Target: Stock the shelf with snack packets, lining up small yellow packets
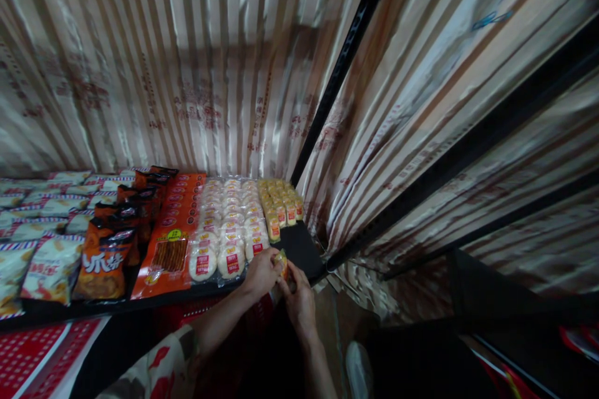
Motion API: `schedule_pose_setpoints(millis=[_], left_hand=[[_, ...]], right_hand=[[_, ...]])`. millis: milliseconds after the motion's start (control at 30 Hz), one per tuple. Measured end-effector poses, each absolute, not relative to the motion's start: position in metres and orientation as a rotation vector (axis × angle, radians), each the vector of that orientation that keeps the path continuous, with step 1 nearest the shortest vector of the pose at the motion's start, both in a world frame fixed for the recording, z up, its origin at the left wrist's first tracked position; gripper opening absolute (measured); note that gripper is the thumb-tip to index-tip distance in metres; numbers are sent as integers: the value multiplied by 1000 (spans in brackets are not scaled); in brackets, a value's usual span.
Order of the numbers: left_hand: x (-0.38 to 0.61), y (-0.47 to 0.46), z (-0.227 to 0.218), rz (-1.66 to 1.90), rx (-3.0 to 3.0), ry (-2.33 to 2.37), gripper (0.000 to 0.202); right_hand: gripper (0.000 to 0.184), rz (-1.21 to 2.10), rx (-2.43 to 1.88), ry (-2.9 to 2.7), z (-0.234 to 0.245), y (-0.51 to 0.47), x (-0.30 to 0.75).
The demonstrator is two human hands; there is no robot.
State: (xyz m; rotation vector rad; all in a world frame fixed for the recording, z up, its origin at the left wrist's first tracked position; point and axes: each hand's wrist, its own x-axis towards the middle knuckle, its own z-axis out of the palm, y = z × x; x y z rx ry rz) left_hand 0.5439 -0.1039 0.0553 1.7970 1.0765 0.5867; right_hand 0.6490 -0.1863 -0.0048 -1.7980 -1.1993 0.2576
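Note:
Between both my hands, just in front of the shelf's front edge, is a small yellow snack packet [281, 260] with a red mark. My left hand [262, 274] pinches it from the left. From the right, the fingers of my right hand [298, 296] close on the same packet. Behind my hands, similar yellow snack packets [281, 202] stand in rows at the shelf's right end. To their left lie rows of round white packaged cakes [231, 260] in clear wrappers with red labels.
Farther left on the black shelf [299, 246] are a flat orange snack pack [171, 243], orange-brown snack bags [105, 259] and white snack bags [53, 268]. A black metal post [334, 87] rises at the right corner. Striped sheeting [210, 75] hangs behind. Red crates [35, 355] sit below.

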Motion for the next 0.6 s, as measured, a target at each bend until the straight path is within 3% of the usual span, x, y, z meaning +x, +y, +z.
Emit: schedule_pose_setpoints(millis=[600], left_hand=[[577, -86, 47, 669, 1344, 881, 26]], right_hand=[[58, 206, -1812, -1001, -13, -135, 687]])
